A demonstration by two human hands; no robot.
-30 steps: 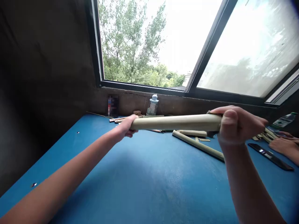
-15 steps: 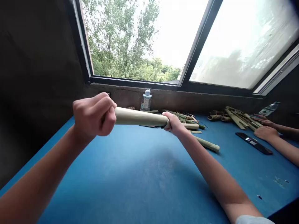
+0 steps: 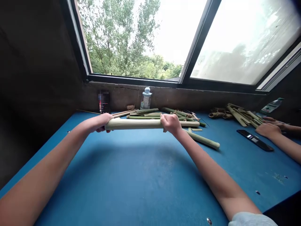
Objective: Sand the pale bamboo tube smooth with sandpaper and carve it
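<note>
My feed: bamboo pole [image 3: 135, 124] at twelve o'clock, held above table [image 3: 141, 175]. Left hand [image 3: 102, 122] clamped round nine-o'clock end, right hand [image 3: 171, 123] round three-o'clock end (pretty level). Guessing holding step; next move likely needs even grip.

Ahead at twelve o'clock, a clear, pale-blue-lidded jar [image 3: 146, 101] was seen; near two, a flat, black, oblong object [image 3: 255, 140].

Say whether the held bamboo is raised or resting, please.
Raised: left hand and right hand hold the bamboo; its shadow on the table lies apart.
</note>
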